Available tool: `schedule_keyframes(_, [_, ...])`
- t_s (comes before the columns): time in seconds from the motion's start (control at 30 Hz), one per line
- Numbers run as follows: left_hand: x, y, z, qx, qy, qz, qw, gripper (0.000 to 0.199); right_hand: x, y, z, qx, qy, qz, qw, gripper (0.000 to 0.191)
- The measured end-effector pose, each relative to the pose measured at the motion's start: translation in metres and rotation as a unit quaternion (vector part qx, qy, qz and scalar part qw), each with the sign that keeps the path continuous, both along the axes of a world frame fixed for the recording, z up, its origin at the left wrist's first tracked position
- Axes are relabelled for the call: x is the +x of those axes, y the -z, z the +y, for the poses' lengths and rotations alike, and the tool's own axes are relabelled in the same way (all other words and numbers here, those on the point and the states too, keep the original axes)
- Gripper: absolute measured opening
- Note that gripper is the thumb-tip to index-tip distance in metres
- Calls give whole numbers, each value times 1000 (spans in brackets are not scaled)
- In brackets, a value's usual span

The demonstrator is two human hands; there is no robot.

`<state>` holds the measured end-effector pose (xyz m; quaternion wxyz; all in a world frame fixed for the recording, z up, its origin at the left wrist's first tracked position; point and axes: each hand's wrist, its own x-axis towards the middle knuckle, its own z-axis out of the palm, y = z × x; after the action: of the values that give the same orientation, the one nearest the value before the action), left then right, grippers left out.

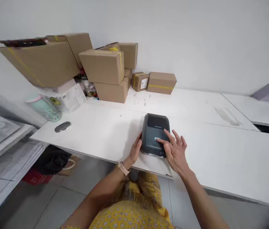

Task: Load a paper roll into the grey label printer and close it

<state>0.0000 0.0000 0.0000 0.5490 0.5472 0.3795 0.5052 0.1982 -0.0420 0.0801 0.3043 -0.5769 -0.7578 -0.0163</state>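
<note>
1. On the white table [101,127], near the front edge, the dark device [150,136] is set, long axis running rearward.
2. Hands apart: its left side is touched by the left hand [135,151], grip unclear; its top, by the spread-fingered right hand [176,154].

White wall [196,41], grey tiled floor [77,203].

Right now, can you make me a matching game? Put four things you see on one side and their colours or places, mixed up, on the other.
1. cup
2. watch
3. machine
4. clothes

A. dark grey, touched by the left hand
B. yellow, patterned
C. mint green
D. pale pink, on a wrist

Pairs: 1-C, 2-D, 3-A, 4-B
</note>
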Motion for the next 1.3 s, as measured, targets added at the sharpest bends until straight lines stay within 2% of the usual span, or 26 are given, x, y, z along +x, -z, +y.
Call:
schedule_keyframes(0.2, [3, 1, 3, -8, -14, 3, 1000, 68, -10, -1, -3, 1, 20, 0, 1000, 38])
schedule_keyframes(0.33, [-1, -4, -1, -9, -9, 23, 1000, 62, -5, -11, -4, -61, -8, 39, 997, 39])
schedule_keyframes(0.4, [-4, -10, -10, 10, -53, 60, 997, 56, 2, -15, -4, -89, -27, 87, 992, 41])
schedule_keyframes(0.47, [-6, -18, -24, 94, -141, 122, 978, 48, 11, -19, -4, -93, -33, 131, 986, 44])
schedule_keyframes(0.53, [-6, -27, -37, 231, -203, 185, 933, 35, 20, -22, -4, -80, -31, 169, 982, 45])
schedule_keyframes(0.6, [-1, -36, -45, 331, -207, 228, 892, 22, 26, -27, -2, -65, -30, 201, 977, 45])
schedule_keyframes(0.63, [1, -40, -46, 353, -202, 239, 882, 18, 28, -30, 0, -58, -30, 215, 974, 46])
schedule_keyframes(0.7, [7, -46, -44, 350, -199, 246, 882, 17, 30, -37, 5, -55, -38, 233, 970, 49])
schedule_keyframes(0.87, [12, -55, -19, 294, -212, 213, 907, 22, 23, -51, 27, -70, -66, 227, 969, 54])
schedule_keyframes(0.97, [11, -63, -3, 274, -198, 210, 917, 19, 13, -54, 41, -18, -82, 204, 975, 53])
schedule_keyframes(1.03, [11, -70, 5, 258, -177, 221, 924, 21, 6, -57, 51, 43, -65, 226, 971, 50])
schedule_keyframes(1.1, [12, -79, 12, 247, -156, 232, 928, 27, -1, -63, 63, 95, -20, 281, 955, 52])
schedule_keyframes(1.2, [15, -91, 21, 226, -116, 269, 929, 34, -5, -80, 90, 137, 29, 379, 915, 61])
schedule_keyframes(1.3, [19, -97, 28, 197, -83, 369, 904, 43, -3, -102, 124, 154, 47, 455, 876, 66])
